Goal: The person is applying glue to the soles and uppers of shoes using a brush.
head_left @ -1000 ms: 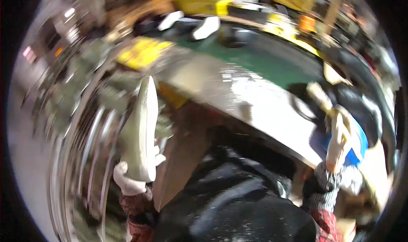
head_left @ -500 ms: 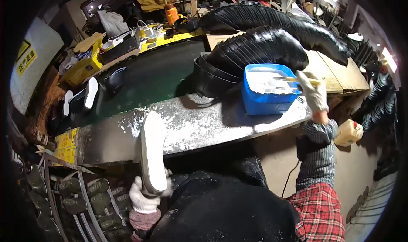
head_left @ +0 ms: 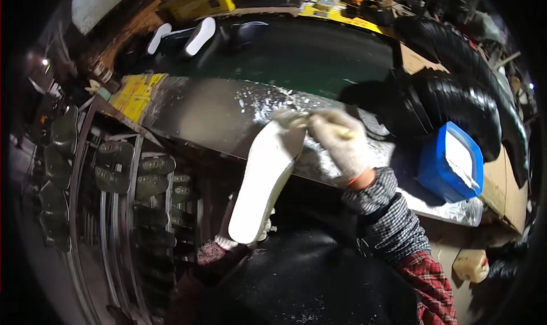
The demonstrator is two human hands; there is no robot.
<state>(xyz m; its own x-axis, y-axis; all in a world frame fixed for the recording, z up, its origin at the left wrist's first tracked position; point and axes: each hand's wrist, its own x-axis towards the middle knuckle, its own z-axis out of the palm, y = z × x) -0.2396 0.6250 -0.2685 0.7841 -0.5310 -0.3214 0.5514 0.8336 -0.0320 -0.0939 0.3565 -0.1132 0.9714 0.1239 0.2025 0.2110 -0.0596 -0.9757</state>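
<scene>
A shoe (head_left: 265,174) with its long white sole facing up is tilted in front of me, toe end away. My left hand (head_left: 229,243), in a pale knit glove, grips it from beneath near the heel; most of the fingers are behind the shoe. Over the toe end, my gloved right hand (head_left: 342,142) is closed round a brush (head_left: 292,120), whose blurred head touches the white sole. To the right, a blue tub (head_left: 434,168) of white paste stands on the bench (head_left: 196,114), which is spattered with white.
Two white-soled shoes (head_left: 200,37) lie on the dark green belt (head_left: 307,60) at the back left. Ribbed black stacks (head_left: 456,105) rise behind the tub. A metal rack (head_left: 128,211) with several dark green shoe parts is at my left. A pale jug (head_left: 472,266) sits low right.
My right hand has moved left with the brush, from the blue tub to the shoe's toe end. The view has turned left, and the shoe now tilts more to the right.
</scene>
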